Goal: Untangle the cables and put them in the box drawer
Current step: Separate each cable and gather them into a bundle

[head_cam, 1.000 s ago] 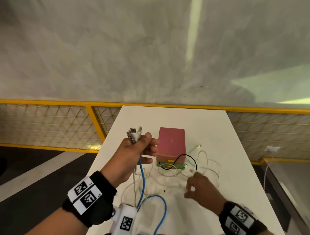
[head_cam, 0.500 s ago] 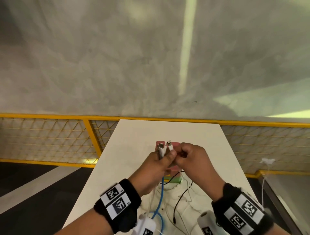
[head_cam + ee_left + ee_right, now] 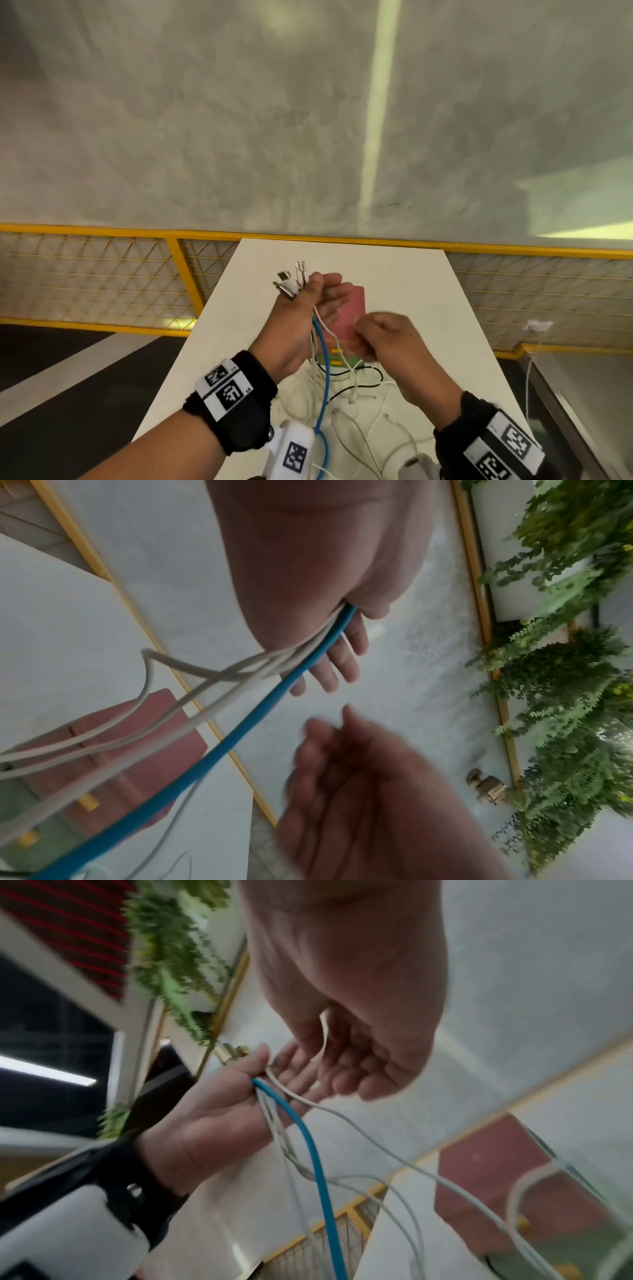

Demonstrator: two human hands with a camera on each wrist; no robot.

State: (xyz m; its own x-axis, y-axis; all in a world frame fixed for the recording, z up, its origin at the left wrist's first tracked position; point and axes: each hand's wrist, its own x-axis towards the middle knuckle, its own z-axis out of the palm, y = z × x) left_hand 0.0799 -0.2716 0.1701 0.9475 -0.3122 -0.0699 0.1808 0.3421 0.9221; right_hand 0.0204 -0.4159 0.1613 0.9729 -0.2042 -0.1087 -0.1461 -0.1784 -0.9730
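Two hands are showing in my head view, both raised over the white table point(image 3: 267, 308). The left hand point(image 3: 305, 308) is gripping a bunch of cables just below their plugs point(image 3: 291, 282), thumb pressing them against the fingers, plugs sticking up above the fist. A blue cable point(image 3: 324, 370) and several white cables point(image 3: 346, 397) are hanging from that fist to a loose heap on the table in front of the box. A black cable point(image 3: 368, 383) is looping through that heap. The box point(image 3: 354, 310), pink on top and green below, is sitting behind the hands, mostly hidden by them. The right hand point(image 3: 387, 337) is hovering in front of the box with fingers curled; I am seeing one white cable running up to it.

From the left wrist, I am seeing the blue cable point(image 3: 240, 737) and white cables point(image 3: 205, 680) coming out between thumb and palm of the left hand point(image 3: 308, 574), fingers mostly straight beyond them. The right hand point(image 3: 359, 791) is blurred. The box point(image 3: 113, 764) is lying beneath the cables.

From the right wrist, the right hand point(image 3: 352, 988) is pinching a thin white cable point(image 3: 377, 1150), fingers curled together. The left hand point(image 3: 219, 1112) is clamping the blue cable point(image 3: 315, 1156). The box point(image 3: 496, 1183) is standing below the cables.
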